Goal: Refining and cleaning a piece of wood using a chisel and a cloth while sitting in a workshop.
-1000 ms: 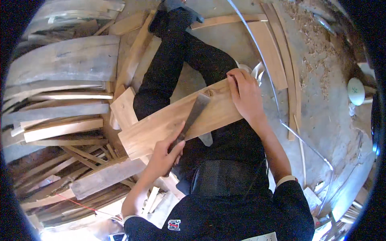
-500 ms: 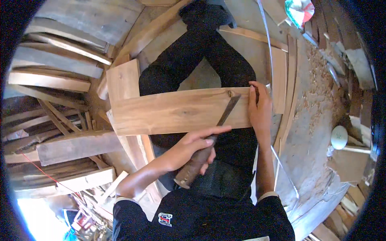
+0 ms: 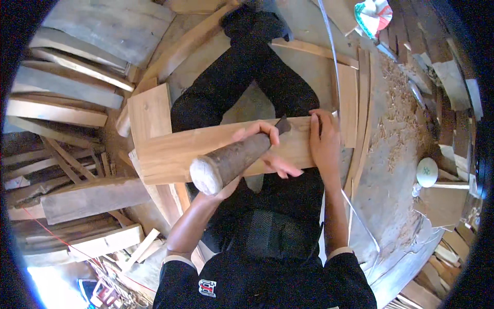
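Observation:
A wooden board [image 3: 170, 152] lies crosswise over my lap. My left hand [image 3: 265, 129] is wrapped round the thick, worn handle of a chisel [image 3: 231, 157]. The handle's pale butt end is raised toward me, while the dark blade points away at the board's far edge, near its right end. Whether the blade's tip touches the wood, I cannot tell. My right hand [image 3: 325, 144] grips the board's right end, thumb on top and the other fingers over the edge. The chisel and left hand cover part of the board's middle.
Stacked planks [image 3: 62, 110] fill the left side. Another board [image 3: 149, 110] lies by my left knee, and long strips [image 3: 364, 103] lie to my right. Wood shavings [image 3: 393, 129] are scattered on the floor. A pale oval object [image 3: 427, 172] is at far right.
My left hand has moved forward over the board and raised the chisel's handle, its butt end swinging up toward me. The right hand stays on the board's right end.

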